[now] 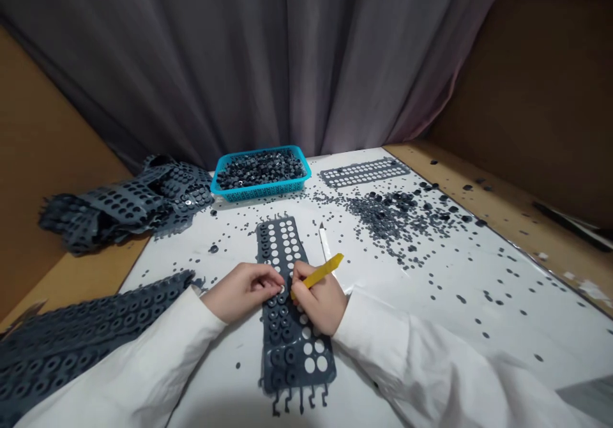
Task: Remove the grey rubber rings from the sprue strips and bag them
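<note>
A dark grey rubber-like sheet (297, 332) lies lengthwise before me on the white tabletop, with rows of open holes and rows of ring-shaped parts still in it. On its left side, the thumb and curled fingers of my left hand (242, 292) pinch at the sheet near its middle. My right hand (320, 297) grips a slim yellow tool (325, 270), whose lower end points down at the sheet beside my left fingertips. That working tip is mostly hidden by my fingers. Just behind the right hand lies a thin pointed silver-white strip (325, 243).
A blue basket (261, 191) full of small dark parts stands at the back. Perforated sheets (129, 201) are heaped at left, with ringed sheets (96, 332) nearer me. Another punched sheet (364, 172) lies at back right. Small dark discs (383, 214) are scattered around. A curtain (287, 57) hangs behind.
</note>
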